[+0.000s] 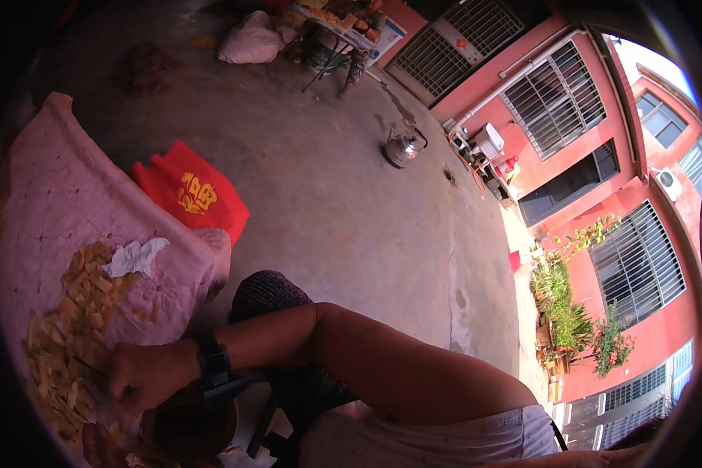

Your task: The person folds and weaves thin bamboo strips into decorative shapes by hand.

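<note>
My left hand point(143, 374), with a dark watch point(213, 362) on its wrist, is closed over a heap of pale yellow-brown strips point(73, 327). A thin dark tool point(89, 366) sticks out from its fingers; its full shape is hidden. Lower down, my right hand point(99, 446) is partly visible at the dim bottom edge, near the same heap, and its grip cannot be made out. Below my left wrist stands a round brown container point(193, 430), its contents in shadow. The strips lie on a pink patterned cloth point(64, 193), beside a crumpled white tissue point(136, 257).
A red cloth with a yellow character point(190, 190) hangs at the pink cloth's edge. On the concrete floor point(339, 210) stands a metal kettle point(405, 147). Farther off, a person sits behind a small table point(339, 26) beside a white sack point(254, 40). Potted plants point(561, 310) line the wall.
</note>
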Demonstrator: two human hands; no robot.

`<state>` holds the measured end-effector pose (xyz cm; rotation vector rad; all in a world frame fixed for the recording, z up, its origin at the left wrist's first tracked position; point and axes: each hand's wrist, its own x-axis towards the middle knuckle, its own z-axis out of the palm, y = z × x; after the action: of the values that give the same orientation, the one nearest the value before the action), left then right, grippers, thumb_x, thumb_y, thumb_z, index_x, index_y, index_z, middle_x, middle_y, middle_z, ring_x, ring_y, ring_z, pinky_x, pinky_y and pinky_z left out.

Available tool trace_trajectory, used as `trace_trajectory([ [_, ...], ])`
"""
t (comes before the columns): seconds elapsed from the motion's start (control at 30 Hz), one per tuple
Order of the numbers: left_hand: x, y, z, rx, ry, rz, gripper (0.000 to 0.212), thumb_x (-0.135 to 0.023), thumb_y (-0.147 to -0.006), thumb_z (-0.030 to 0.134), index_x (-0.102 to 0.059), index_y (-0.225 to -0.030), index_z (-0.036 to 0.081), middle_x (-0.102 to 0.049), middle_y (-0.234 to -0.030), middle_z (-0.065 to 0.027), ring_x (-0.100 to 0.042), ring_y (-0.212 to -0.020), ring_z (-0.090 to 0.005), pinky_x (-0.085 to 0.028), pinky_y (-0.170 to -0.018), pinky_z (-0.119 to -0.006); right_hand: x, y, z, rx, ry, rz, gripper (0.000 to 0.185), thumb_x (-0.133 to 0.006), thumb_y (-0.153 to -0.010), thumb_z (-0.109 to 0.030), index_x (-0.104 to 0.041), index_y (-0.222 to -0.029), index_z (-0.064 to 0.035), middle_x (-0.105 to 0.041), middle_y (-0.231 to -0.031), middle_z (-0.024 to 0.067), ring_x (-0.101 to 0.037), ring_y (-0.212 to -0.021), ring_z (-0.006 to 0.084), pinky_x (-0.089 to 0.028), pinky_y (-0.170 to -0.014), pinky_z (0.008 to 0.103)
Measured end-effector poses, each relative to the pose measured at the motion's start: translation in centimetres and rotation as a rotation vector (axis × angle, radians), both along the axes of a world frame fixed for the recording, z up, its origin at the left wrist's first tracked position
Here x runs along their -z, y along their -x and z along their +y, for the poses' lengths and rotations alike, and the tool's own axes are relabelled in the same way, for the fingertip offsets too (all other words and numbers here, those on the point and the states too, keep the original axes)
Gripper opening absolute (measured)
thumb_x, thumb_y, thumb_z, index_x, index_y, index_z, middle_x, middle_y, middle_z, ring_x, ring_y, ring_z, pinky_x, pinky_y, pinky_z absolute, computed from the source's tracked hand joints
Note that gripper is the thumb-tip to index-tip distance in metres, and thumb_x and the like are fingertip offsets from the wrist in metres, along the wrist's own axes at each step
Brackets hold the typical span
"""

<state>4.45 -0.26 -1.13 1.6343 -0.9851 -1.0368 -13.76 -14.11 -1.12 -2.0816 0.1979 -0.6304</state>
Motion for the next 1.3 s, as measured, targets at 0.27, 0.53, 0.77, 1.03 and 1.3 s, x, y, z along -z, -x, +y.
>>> trace_trajectory([
  [0.27, -0.4, 5.0, -0.5, -0.084, -0.072, 0.268, 0.036, -0.044, -0.088, 0.021, -0.053, -0.112, -0.004, -0.059, -0.095, -0.0123, -0.056, -0.073, -0.0193, -0.046, -0.063, -0.028, -0.3, -0.3, 1.5, -0.165, -0.606, -0.128, 0.01, -0.06, -0.076, -0.006, -0.062, -0.081, 0.0021, -0.053, -0.119, 0.0181, -0.057, -0.089, 0.0121, -0.045, -0.069, 0.0267],
  [0.53, 4.7, 1.6, 1.7, 0.153, -0.17, 1.144, 0.023, -0.049, -0.085, 0.019, -0.056, -0.079, -0.002, -0.059, -0.078, -0.0126, -0.058, -0.073, -0.0287, -0.046, -0.062, -0.039, 3.0, -2.4, 3.1, -0.222, 0.15, -0.332, 0.011, -0.058, -0.075, -0.01, -0.062, -0.084, -0.005, -0.021, -0.142, 0.0206, -0.025, -0.128, 0.0399, -0.033, -0.099, 0.0466],
  [0.77, 1.2, 3.7, 2.3, -0.022, -0.096, 0.299, 0.022, -0.052, -0.084, 0.019, -0.056, -0.079, -0.002, -0.059, -0.078, -0.0127, -0.057, -0.072, -0.0285, -0.046, -0.063, -0.039, 0.9, -2.1, 4.5, -0.182, 0.372, -0.377, 0.01, -0.055, -0.079, -0.015, -0.054, -0.073, -0.007, -0.04, -0.119, 0.0225, -0.03, -0.121, 0.0486, -0.034, -0.098, 0.0548],
  [1.03, 1.2, 2.5, 2.8, 0.14, 0.293, -0.629, 0.02, -0.055, -0.082, 0.018, -0.056, -0.079, -0.002, -0.059, -0.079, -0.0128, -0.057, -0.072, -0.0283, -0.046, -0.065, -0.039, -1.4, -2.0, 5.1, -0.102, 0.698, -0.418, 0.006, -0.051, -0.084, -0.014, -0.054, -0.084, -0.0085, -0.039, -0.126, 0.0197, -0.033, -0.122, 0.0423, -0.036, -0.098, 0.0462],
  [1.3, 0.1, 3.3, 1.5, -0.097, 0.232, -0.211, 0.037, -0.06, -0.08, 0.026, -0.058, -0.101, -0.004, -0.059, -0.092, -0.0194, -0.056, -0.087, -0.033, -0.046, -0.077, -0.038, -1.1, -0.5, 4.5, 0.159, 0.182, -0.263, 0.015, -0.052, -0.08, -0.008, -0.052, -0.094, -0.0029, -0.054, -0.101, 0.0198, -0.055, -0.098, 0.0339, -0.048, -0.075, 0.0386],
])
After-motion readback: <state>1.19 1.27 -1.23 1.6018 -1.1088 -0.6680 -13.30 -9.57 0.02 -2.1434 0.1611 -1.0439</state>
